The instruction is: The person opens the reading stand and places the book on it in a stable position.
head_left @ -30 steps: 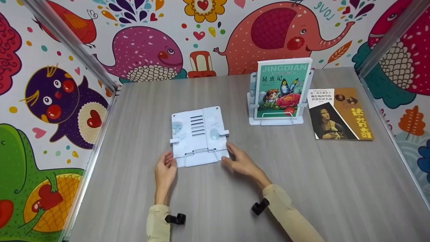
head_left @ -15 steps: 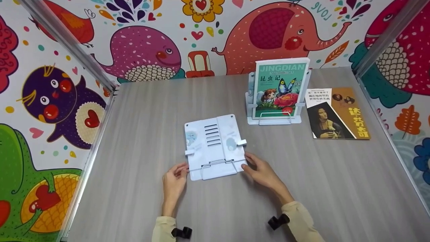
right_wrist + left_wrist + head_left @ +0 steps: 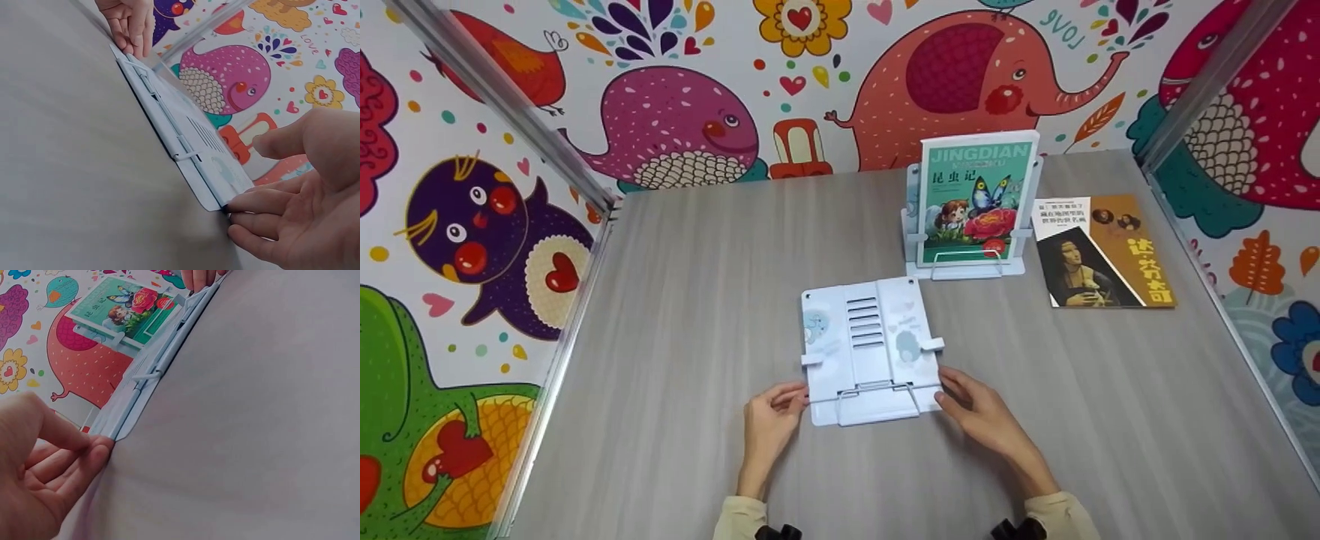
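Observation:
A pale blue-white book stand [image 3: 870, 345] lies low on the table in the head view, with slots, side clips and a wire page holder. My left hand [image 3: 772, 427] pinches its lower left edge; in the left wrist view, thumb and fingertips meet at that corner. At the lower right edge is my right hand [image 3: 986, 416]. The right wrist view shows the right fingers [image 3: 259, 205] fairly straight against the stand's edge, its thumb held apart above. Whether any fingertips reach underneath is hidden.
Behind, a second book stand [image 3: 911, 266] holds a green book [image 3: 979, 202] upright. To its right a brown and white book [image 3: 1110, 255] lies flat. A wall with cartoon animals and metal frame posts [image 3: 502, 105] bounds the grey table [image 3: 682, 300].
Both hands have moved the book stand to the right and closer to me across the table. The green book and the flat book stay in place; the head view has shifted slightly.

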Motion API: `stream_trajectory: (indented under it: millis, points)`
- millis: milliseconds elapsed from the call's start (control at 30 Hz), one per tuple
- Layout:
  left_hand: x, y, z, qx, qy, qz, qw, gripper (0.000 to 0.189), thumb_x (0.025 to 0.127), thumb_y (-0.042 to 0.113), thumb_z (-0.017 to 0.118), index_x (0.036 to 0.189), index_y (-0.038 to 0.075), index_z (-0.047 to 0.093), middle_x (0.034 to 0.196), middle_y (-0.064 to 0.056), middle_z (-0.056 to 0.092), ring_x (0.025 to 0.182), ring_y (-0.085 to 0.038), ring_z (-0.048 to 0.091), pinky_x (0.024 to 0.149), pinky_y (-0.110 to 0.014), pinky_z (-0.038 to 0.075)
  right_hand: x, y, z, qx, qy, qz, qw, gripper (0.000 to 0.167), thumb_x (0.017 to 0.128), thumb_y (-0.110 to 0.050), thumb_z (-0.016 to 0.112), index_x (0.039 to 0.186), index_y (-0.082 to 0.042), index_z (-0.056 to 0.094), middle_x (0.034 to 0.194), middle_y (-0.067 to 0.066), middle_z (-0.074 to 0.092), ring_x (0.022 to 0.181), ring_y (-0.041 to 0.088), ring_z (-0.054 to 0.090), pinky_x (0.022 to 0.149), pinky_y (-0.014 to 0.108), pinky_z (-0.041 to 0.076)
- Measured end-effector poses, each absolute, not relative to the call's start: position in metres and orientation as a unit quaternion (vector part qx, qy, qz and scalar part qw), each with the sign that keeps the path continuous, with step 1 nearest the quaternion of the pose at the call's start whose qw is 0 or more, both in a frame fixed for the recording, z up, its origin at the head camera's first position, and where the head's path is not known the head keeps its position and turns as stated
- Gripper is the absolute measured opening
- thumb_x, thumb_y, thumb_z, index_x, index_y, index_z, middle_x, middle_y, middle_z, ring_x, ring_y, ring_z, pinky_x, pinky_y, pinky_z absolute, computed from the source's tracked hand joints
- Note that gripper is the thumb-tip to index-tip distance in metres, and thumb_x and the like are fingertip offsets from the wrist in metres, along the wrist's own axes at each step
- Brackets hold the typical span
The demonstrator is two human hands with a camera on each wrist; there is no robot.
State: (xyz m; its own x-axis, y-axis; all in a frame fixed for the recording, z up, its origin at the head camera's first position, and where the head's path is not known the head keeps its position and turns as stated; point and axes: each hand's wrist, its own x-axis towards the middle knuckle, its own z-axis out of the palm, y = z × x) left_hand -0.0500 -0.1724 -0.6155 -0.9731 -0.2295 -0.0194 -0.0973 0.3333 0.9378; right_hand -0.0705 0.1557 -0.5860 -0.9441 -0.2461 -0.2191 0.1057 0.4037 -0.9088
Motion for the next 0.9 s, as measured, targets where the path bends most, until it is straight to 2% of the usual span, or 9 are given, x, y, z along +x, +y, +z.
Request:
stream_trajectory:
  millis: [233, 467, 600, 667, 767, 900]
  points:
    - [-0.049, -0.159, -0.617, 0.068, -0.809, -0.582, 0.038, 0.014, 0.091, -0.002, 0.068, 0.103, -0.001, 0.076, 0.094, -0.014, 0.078, 0.081, -0.018, 0.076, 0.071, -0.018, 0.060, -0.059, 0.172, -0.582, -0.010, 0.818, -0.552, 0.159, 0.056, 0.101, -0.021, 0.063, 0.146, 0.006, 0.046, 0.148, 0.025, 0.052, 0.136, 0.037, 0.054, 0.110, 0.048, 0.047]
    - [-0.048, -0.147, -0.618, 0.068, -0.808, -0.585, 0.021, 0.015, 0.093, -0.001, 0.067, 0.105, 0.000, 0.076, 0.095, -0.013, 0.078, 0.082, -0.017, 0.076, 0.072, -0.018, 0.060, -0.055, 0.184, -0.583, -0.005, 0.817, -0.559, 0.146, 0.048, 0.103, -0.016, 0.060, 0.143, 0.007, 0.050, 0.143, 0.025, 0.057, 0.133, 0.036, 0.056, 0.106, 0.035, 0.050]
    - [-0.048, -0.140, -0.620, 0.064, -0.803, -0.593, 0.010, 0.016, 0.094, -0.001, 0.066, 0.107, -0.001, 0.075, 0.097, -0.013, 0.078, 0.084, -0.017, 0.076, 0.073, -0.019, 0.060, -0.053, 0.191, -0.581, -0.002, 0.833, -0.536, 0.134, 0.043, 0.103, -0.014, 0.058, 0.140, 0.007, 0.053, 0.137, 0.025, 0.062, 0.129, 0.036, 0.060, 0.106, 0.042, 0.050]
    - [-0.049, -0.138, -0.622, 0.060, -0.797, -0.601, -0.001, 0.016, 0.094, -0.001, 0.065, 0.108, -0.002, 0.074, 0.098, -0.014, 0.078, 0.084, -0.018, 0.076, 0.074, -0.021, 0.061, -0.052, 0.193, -0.579, 0.004, 0.845, -0.522, 0.118, 0.041, 0.102, -0.013, 0.060, 0.137, 0.007, 0.056, 0.135, 0.024, 0.063, 0.127, 0.035, 0.061, 0.106, 0.045, 0.051]
    - [-0.055, -0.138, -0.622, 0.058, -0.789, -0.612, -0.018, 0.016, 0.093, -0.003, 0.064, 0.107, -0.006, 0.072, 0.096, -0.018, 0.077, 0.081, -0.021, 0.076, 0.071, -0.024, 0.062, -0.050, 0.191, -0.578, 0.006, 0.864, -0.500, 0.059, 0.034, 0.098, -0.009, 0.064, 0.130, 0.005, 0.063, 0.126, 0.022, 0.069, 0.117, 0.035, 0.067, 0.099, 0.047, 0.055]
    - [-0.078, -0.144, -0.616, 0.082, -0.801, -0.593, 0.001, 0.016, 0.093, -0.006, 0.060, 0.103, -0.008, 0.072, 0.091, -0.020, 0.076, 0.077, -0.024, 0.076, 0.069, -0.026, 0.062, -0.048, 0.177, -0.580, -0.017, 0.882, -0.470, -0.012, 0.021, 0.091, -0.001, 0.071, 0.111, 0.001, 0.073, 0.102, 0.013, 0.076, 0.092, 0.026, 0.073, 0.080, 0.037, 0.061]
